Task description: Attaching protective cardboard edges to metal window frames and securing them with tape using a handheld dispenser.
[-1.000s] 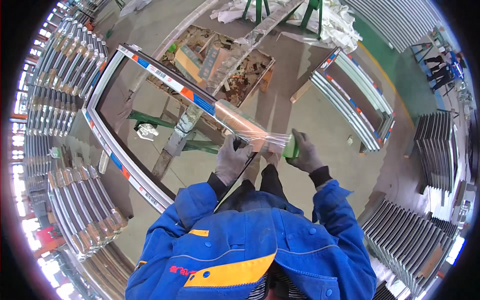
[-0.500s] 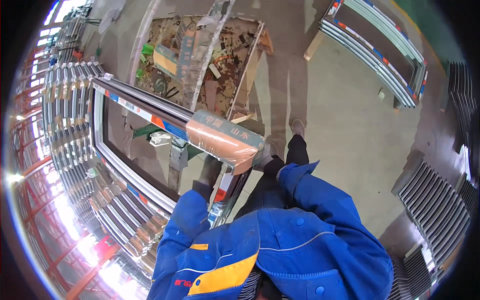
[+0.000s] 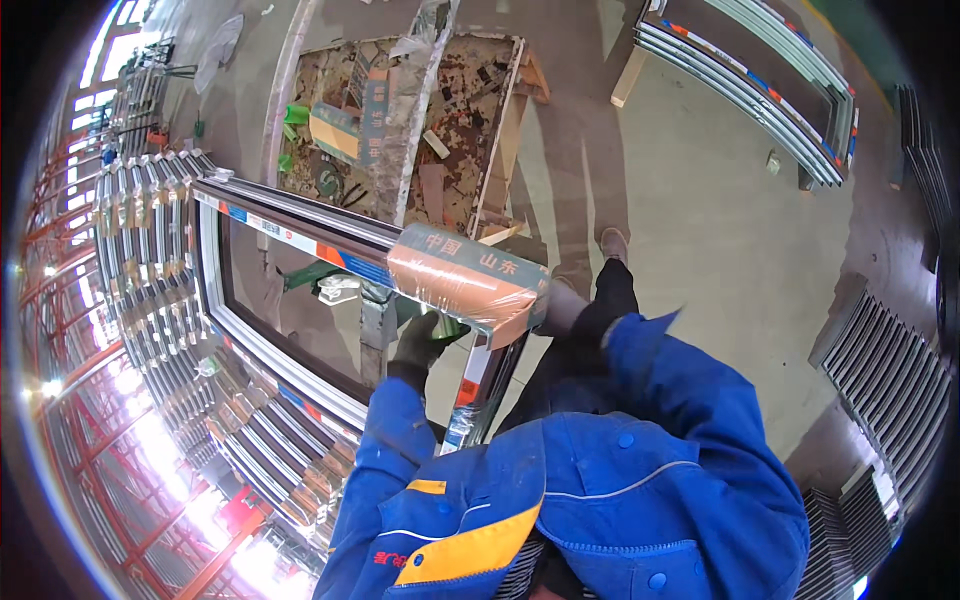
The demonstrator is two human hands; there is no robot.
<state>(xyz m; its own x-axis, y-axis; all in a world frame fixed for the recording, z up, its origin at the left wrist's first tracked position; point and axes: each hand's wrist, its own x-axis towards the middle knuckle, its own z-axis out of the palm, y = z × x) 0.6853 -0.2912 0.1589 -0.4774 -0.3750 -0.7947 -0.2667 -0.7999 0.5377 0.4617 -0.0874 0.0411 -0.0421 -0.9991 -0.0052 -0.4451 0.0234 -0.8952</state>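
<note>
A large window-like frame point(image 3: 300, 240) in dark and silver profiles, with printed protective film, lies in front of me. Brown and grey-green cardboard point(image 3: 455, 280) wraps its near right corner under shiny clear film. My left hand point(image 3: 425, 342), in a dark glove, reaches up inside the frame's opening below the cardboard. Its fingers curl beside a small greenish, shiny thing point(image 3: 452, 325), mostly hidden by the corner. My right hand point(image 3: 566, 306) is at the cardboard's right end, smeared by motion, with its fingers partly hidden.
Beyond the frame stands a worn worktable point(image 3: 470, 130) with cardboard scraps and a green roll point(image 3: 296, 114) on it. Stacked frames point(image 3: 150, 270) line the left side. More frames point(image 3: 760, 90) lie at the far right, and slatted stacks point(image 3: 890, 370) rest at the right.
The frame and cardboard appear slightly further right and lower as the view shifts. My left hand shows more clearly below the corner, with the greenish thing beside it. The right hand is now further out from the cardboard's end.
</note>
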